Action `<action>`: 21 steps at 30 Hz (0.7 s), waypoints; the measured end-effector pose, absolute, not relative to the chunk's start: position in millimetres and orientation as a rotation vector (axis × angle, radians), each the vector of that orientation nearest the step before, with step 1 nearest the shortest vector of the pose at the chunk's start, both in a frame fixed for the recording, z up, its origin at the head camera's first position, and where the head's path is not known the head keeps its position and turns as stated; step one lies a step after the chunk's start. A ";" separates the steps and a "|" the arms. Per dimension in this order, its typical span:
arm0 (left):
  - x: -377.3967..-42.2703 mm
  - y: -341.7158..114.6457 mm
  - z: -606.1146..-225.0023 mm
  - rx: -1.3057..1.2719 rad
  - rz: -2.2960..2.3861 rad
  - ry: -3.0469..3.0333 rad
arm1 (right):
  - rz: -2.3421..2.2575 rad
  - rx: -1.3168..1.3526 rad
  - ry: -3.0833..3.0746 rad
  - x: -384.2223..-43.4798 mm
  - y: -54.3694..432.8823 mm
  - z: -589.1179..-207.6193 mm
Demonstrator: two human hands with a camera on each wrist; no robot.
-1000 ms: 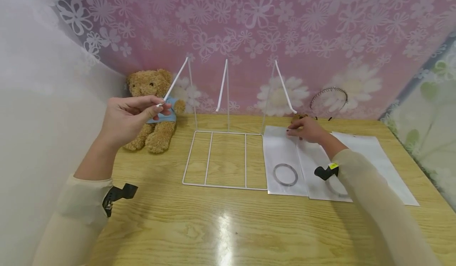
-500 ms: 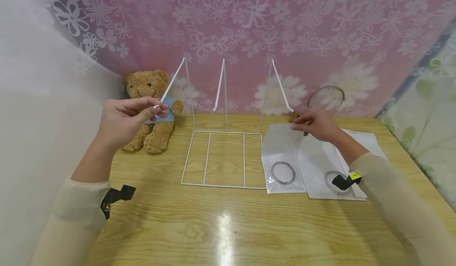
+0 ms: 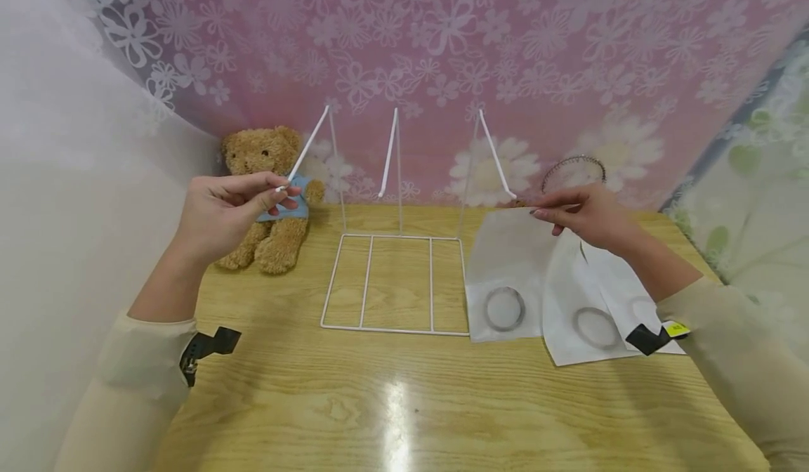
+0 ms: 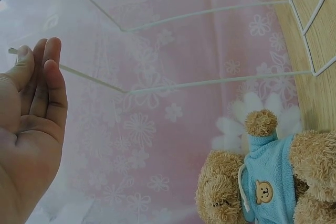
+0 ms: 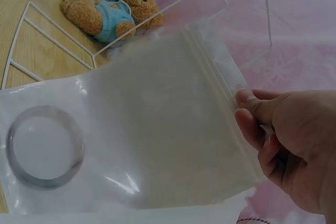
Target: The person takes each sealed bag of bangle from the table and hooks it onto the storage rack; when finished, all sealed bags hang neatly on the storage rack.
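My left hand (image 3: 227, 212) pinches the tip of the left arm of a white wire rack (image 3: 369, 282) between thumb and fingers. The rack stands upright with three angled arms over a flat barred base. My right hand (image 3: 594, 219) holds a translucent zip bag (image 3: 515, 254) by its top edge. The bag's upper part is raised and slants toward me, while its lower end is down by the rack's right side. A pale ring (image 5: 50, 183), like a bangle, shows flat in the bag's lower half. The right fingertips sit at the zip strip.
A second bag (image 3: 565, 282) with a ring lies right of the held one, and another white bag (image 3: 609, 265) is partly under my right forearm. A teddy bear (image 3: 262, 152) in blue sits behind my left hand. A dark coiled hairband (image 3: 548, 177) leans against the back wall.
My right hand has risen and moved right, lifting the top of the zip bag off the table. The bags beside it have shifted. My left hand has stayed at the rack's arm.
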State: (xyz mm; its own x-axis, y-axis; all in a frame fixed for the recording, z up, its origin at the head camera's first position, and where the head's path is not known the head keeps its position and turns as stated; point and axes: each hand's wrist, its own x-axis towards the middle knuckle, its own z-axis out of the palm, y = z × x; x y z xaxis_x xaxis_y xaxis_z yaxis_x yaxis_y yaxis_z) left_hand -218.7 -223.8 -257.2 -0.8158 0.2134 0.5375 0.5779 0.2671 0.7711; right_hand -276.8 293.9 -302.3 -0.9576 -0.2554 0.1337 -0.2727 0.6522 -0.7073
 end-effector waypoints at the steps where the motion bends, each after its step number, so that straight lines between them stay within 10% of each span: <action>1: -218.7 -224.3 -257.7 -0.730 -1.566 -2.215 | 1.210 0.440 -2.830 -274.6 293.9 -298.6; 21: -220.6 -225.7 -258.1 -0.753 -1.531 -2.218 | 1.077 0.470 -2.739 -215.3 272.0 -237.3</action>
